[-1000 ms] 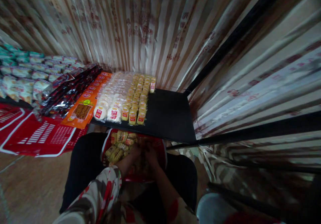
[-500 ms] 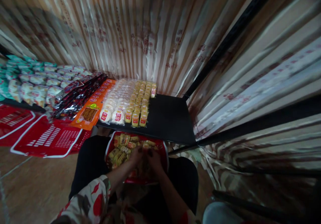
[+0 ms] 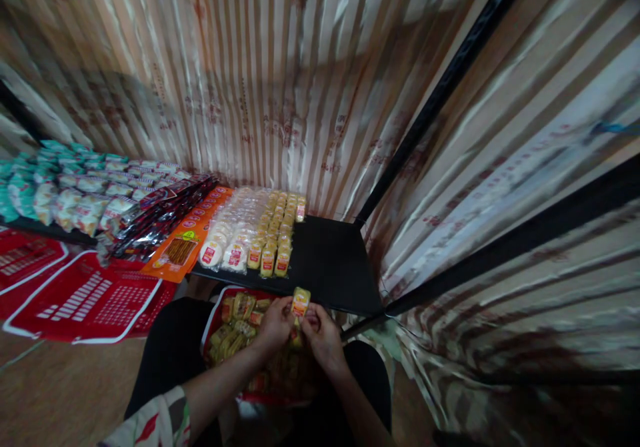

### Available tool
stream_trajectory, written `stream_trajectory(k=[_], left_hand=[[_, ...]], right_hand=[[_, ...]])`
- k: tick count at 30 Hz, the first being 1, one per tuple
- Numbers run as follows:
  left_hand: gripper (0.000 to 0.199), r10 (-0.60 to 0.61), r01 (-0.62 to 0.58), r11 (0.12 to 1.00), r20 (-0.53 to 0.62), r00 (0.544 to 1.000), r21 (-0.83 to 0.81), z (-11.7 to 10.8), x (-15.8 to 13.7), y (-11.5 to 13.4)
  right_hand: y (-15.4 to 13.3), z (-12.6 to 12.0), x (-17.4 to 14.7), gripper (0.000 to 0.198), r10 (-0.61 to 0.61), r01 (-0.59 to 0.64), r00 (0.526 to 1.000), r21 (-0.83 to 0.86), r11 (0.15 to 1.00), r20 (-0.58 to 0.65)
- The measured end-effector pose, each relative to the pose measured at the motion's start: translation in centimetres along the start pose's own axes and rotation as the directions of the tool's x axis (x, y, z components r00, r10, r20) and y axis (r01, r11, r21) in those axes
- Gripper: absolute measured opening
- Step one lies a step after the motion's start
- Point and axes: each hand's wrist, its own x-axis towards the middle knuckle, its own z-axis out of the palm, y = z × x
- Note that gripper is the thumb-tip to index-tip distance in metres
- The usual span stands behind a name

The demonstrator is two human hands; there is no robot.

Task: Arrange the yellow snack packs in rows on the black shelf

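Between the fingertips of my left hand [image 3: 276,323] and my right hand [image 3: 324,335] is a small yellow wrapped snack pack [image 3: 301,301] with a red and white label. Both hands are closed on it, just above the front edge of the black shelf [image 3: 330,253]. Under them, a red basket [image 3: 210,313] rests between my knees, filled with many similar yellow packs [image 3: 233,333]. On the shelf, rows of the same yellow packs [image 3: 268,260] stand beside round white wrapped snacks [image 3: 235,255].
Left along the shelf lie an orange snack bag [image 3: 180,250], dark shiny packets [image 3: 150,223], and white and green bags [image 3: 75,197]. Red baskets [image 3: 95,293] with white handles stand below at left. A black metal post [image 3: 430,113] and striped curtain [image 3: 280,87] border the shelf.
Both hands have come up from inside the basket, now holding one yellow snack pack up between them. The head view has tilted slightly upward.
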Motion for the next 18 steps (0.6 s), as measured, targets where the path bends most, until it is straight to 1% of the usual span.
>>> stream_trajectory(k=[2,5,8,11,14,18], left_hand=[[0.039,0.026,-0.025,0.999,-0.026,0.999,0.025,-0.1,0.4,1.8],[0.042,0.018,-0.016,0.999,-0.045,0.999,0.050,0.0,1.0,4.4],[0.046,0.032,-0.026,0.994,-0.047,0.998,0.105,0.7,1.8,6.3],[0.048,0.037,-0.028,0.991,-0.061,0.997,0.128,1.7,3.1,7.4],[0.047,-0.019,0.028,0.993,-0.080,0.997,0.114,2.7,4.8,8.2],[0.041,-0.103,0.108,0.989,-0.056,0.993,0.098,3.4,7.2,9.4]], right_hand=[[-0.8,-0.7,1.3,0.030,-0.026,0.027,0.999,0.011,1.000,-0.027],[-1.3,-1.7,3.5,0.029,-0.056,0.057,0.996,0.016,0.998,-0.063],[-1.3,-2.5,6.0,0.025,-0.082,0.080,0.992,-0.022,0.997,-0.098],[-1.3,-3.1,8.5,0.022,-0.075,0.065,0.990,-0.084,0.994,-0.117],[-1.4,-3.4,10.7,0.020,-0.031,0.006,0.989,-0.176,0.984,-0.142],[-1.7,-3.3,13.4,0.018,-0.013,-0.040,0.984,-0.293,0.955,-0.175]])
